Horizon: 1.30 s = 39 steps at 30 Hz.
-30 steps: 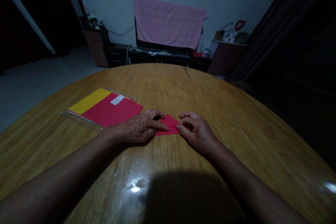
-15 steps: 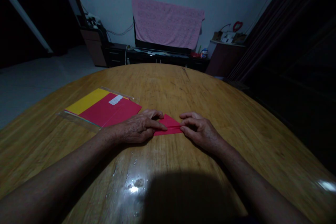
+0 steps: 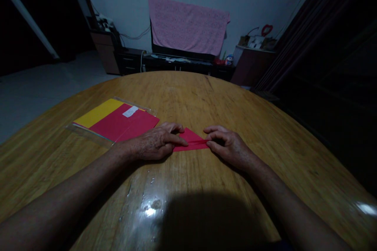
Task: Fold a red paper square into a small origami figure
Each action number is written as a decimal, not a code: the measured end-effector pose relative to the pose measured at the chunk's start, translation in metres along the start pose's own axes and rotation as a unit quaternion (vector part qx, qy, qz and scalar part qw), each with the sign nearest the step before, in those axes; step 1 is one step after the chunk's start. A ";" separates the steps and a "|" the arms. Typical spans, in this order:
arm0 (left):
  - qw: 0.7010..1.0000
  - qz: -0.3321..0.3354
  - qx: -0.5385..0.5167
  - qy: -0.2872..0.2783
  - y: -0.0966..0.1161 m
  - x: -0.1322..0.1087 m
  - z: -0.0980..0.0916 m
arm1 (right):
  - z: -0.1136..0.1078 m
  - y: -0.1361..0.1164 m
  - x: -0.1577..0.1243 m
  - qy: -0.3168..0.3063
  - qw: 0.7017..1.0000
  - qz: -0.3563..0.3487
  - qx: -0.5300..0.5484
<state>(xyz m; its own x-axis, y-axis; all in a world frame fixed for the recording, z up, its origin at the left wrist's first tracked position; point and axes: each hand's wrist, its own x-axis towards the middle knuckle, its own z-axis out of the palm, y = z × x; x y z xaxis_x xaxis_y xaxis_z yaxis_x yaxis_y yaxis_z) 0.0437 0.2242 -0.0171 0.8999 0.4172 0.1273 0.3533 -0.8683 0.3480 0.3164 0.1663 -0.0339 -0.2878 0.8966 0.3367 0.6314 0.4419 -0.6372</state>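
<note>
While the packet (image 3: pixel 118 123) lies flat at the left: its red and yellow sheets, in clear wrapping on the table (image 3: pixel 176 94), sit just beyond the left arm. Best not to let that arm drag them; whether the two touch, I cannot tell.
Left arm (image 3: pixel 73 188): reaches in from the lower left, nearly straight, forearm low over the wood.
Left hand (image 3: pixel 157 141): palm down, fingers parted, one stretched onto the paper, pressing rather than gripping. It serves well as an anchor if the weight stays even and the fingertip holds the layers square.
Folded red paper (image 3: pixel 193 137): on the table between both hands, touched by each; pointed at the far side, a narrow folded band along the near part. For a clean crease, keep the band straight and press outward from the anchored end.
Right hand (image 3: pixel 229 147): thumb and finger together, apparently clamped on the band's right end, another finger raised beyond. A light pull should suffice; a hard one could skew the fold.
Right arm (image 3: pixel 279 190): slants in from the lower right, wrist low.
</note>
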 end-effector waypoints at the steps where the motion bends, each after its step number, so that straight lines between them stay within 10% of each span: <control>1: 1.000 0.001 0.002 0.000 0.000 0.000 0.000 | -0.001 -0.001 0.000 -0.001 1.000 0.005 0.003; 39: 1.000 0.005 -0.013 0.007 0.001 0.001 -0.002 | 0.005 -0.001 0.001 0.022 0.997 0.016 -0.075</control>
<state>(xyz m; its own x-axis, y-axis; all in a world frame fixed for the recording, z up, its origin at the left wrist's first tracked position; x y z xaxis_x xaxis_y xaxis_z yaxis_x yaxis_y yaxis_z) 0.0443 0.2241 -0.0151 0.8998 0.4120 0.1435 0.3369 -0.8652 0.3714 0.3117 0.1670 -0.0359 -0.2354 0.9065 0.3504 0.7412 0.4006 -0.5386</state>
